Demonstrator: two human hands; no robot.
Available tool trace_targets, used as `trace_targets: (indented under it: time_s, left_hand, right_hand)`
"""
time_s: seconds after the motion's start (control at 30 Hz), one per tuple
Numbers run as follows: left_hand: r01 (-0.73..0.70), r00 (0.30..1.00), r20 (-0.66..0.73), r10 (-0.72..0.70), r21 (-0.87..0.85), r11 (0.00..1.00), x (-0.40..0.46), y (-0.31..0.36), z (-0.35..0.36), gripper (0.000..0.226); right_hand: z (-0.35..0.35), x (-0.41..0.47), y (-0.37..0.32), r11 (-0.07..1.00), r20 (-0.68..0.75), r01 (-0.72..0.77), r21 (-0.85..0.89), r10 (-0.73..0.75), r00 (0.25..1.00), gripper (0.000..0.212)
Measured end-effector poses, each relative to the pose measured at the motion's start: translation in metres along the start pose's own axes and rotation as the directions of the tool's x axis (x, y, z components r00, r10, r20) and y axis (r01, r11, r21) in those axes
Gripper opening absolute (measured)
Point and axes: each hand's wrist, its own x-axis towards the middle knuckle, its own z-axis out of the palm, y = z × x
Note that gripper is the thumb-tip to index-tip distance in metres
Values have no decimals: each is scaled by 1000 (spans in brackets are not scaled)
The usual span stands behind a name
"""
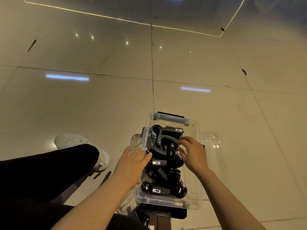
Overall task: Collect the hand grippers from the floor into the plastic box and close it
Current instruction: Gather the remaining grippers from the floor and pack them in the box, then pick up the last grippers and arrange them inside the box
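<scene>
A clear plastic box (196,128) stands open on the floor in front of me, filled with several black hand grippers (163,165). The topmost gripper (163,135) lies at the far end with its spring to the left. My left hand (132,165) reaches over the box's left wall, fingers straight, tips touching a gripper. Inside the box on the right, my right hand (192,155) has curled fingers on the pile; what it holds is hidden. A clear lid (214,146) lies under and beside the box, sticking out to the right.
Glossy beige floor tiles (99,105) spread all around. My leg in black trousers and a white shoe (79,143) are on the left, close to the box. Black latches (171,114) sit at the box's far and near ends.
</scene>
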Motion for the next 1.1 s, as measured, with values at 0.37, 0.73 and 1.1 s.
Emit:
trace_targets:
  time_s: [0.37, 0.73, 1.1]
  left_hand:
    - [-101, 870, -388, -303, -743, 662, -12, -65, -87, 47]
    - [-19, 353, -403, -844, -905, 424, -212, -291, -37, 13]
    - [-54, 89, -492, -866, -871, 489, -379, -412, -71, 4]
  right_hand:
    - [-74, 24, -132, 972, -104, 134, 193, -116, 988, 24]
    - [-46, 83, -439, 869, -119, 416, 268, -399, 909, 21]
    - [-54, 61, -672, 630, -41, 692, 352, -729, 683, 29]
